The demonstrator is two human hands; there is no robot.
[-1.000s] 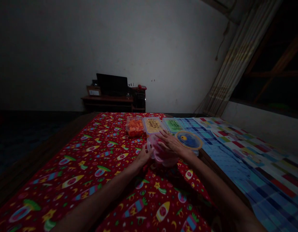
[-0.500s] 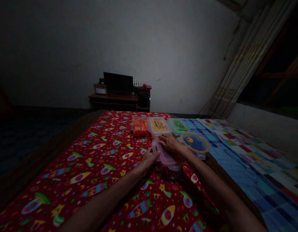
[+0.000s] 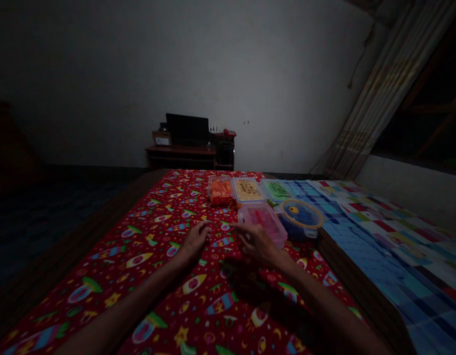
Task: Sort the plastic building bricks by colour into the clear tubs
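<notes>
My left hand (image 3: 194, 240) lies flat and open on the red patterned cloth (image 3: 146, 256), holding nothing. My right hand (image 3: 255, 240) hovers just above the cloth with fingers spread, also holding nothing. Right beyond it sits a pink-lidded plastic container (image 3: 263, 220), closed and apart from both hands. A round container with a blue and yellow lid (image 3: 299, 216) stands to its right.
Behind, in a row, are a container of orange pieces (image 3: 220, 189), a yellow-lidded one (image 3: 247, 189) and a green-lidded one (image 3: 277, 190). A blue checked mat (image 3: 379, 231) lies to the right. A desk with a dark screen (image 3: 189, 143) stands at the far wall.
Both hands have let go of the pink-lidded container and drawn back toward me. The container now sits flat on the cloth.
</notes>
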